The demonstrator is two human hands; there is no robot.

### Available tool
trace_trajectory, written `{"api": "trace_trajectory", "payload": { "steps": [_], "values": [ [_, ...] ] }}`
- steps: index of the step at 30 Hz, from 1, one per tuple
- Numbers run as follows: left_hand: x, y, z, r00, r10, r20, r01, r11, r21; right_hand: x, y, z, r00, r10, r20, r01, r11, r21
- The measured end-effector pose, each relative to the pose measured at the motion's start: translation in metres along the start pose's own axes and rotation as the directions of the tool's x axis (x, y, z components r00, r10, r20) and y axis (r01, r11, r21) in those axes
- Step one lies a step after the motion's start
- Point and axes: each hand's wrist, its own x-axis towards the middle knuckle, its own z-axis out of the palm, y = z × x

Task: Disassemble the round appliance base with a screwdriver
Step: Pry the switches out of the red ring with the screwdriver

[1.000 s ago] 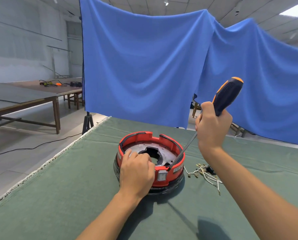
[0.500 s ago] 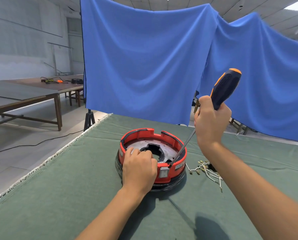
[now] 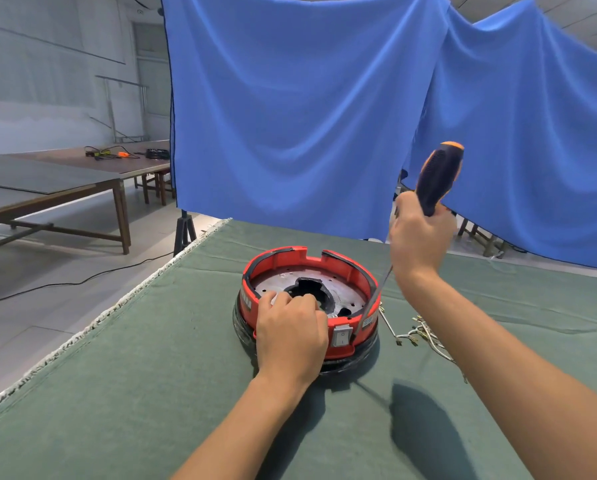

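The left hand (image 3: 290, 332) clasps the red base's (image 3: 350, 268) near rim; the right hand (image 3: 420, 237) grips the screwdriver (image 3: 437, 178), its tip seemingly at the base's right rim.

The left hand (image 3: 291, 332) covers the near rim of the round base (image 3: 307, 299). The screwdriver (image 3: 435, 181) tip is too thin to tell where it ends — beside the white switch (image 3: 342, 336). Both forearms are cut by the bottom edge, and the small things on the far table (image 3: 82, 168) are too small to name.
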Motion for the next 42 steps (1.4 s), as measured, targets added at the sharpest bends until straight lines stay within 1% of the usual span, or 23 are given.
{"api": "trace_trajectory", "payload": {
  "steps": [2,5,7,10,13,17,22,26,29,35,42],
  "values": [
    [0.000,-0.001,0.001,1.000,-0.004,0.001,0.004,1.000,0.014,0.002,0.000,-0.012,0.998,-0.006,-0.061,0.011,0.997,0.078],
    [0.000,-0.001,0.001,1.000,-0.016,0.007,0.016,1.000,0.024,0.003,0.003,-0.038,0.971,0.071,-0.229,-0.015,0.972,0.236],
    [0.000,0.000,0.001,1.000,-0.020,0.018,0.019,1.000,0.017,0.004,0.010,-0.055,0.930,0.150,-0.337,-0.059,0.963,0.264],
    [-0.001,0.000,0.001,0.999,-0.028,0.044,0.028,1.000,-0.008,0.002,0.027,-0.074,0.854,0.284,-0.435,-0.147,0.935,0.322],
    [-0.002,0.000,0.001,0.996,-0.047,0.079,0.049,0.999,-0.021,-0.002,0.043,-0.083,0.777,0.386,-0.497,-0.200,0.900,0.387],
    [-0.001,0.000,0.002,0.992,-0.063,0.110,0.065,0.998,-0.018,-0.007,0.056,-0.088,0.693,0.466,-0.550,-0.255,0.872,0.417],
    [0.000,0.000,0.006,0.987,-0.075,0.143,0.075,0.997,0.010,-0.011,0.061,-0.093,0.635,0.523,-0.569,-0.312,0.847,0.431],
    [0.000,0.001,0.006,0.985,-0.068,0.158,0.067,0.998,0.017,-0.014,0.068,-0.095,0.578,0.588,-0.566,-0.382,0.807,0.450],
    [0.001,0.000,0.006,0.986,-0.065,0.152,0.066,0.998,-0.001,-0.011,0.071,-0.093,0.567,0.611,-0.552,-0.410,0.791,0.454],
    [0.002,-0.003,0.008,0.986,-0.059,0.157,0.061,0.998,-0.004,0.004,0.074,-0.080,0.591,0.623,-0.513,-0.459,0.782,0.421],
    [0.002,-0.008,0.009,0.988,-0.018,0.155,0.025,0.999,-0.040,0.019,0.084,-0.060,0.631,0.624,-0.461,-0.553,0.778,0.298]
  ]
}}
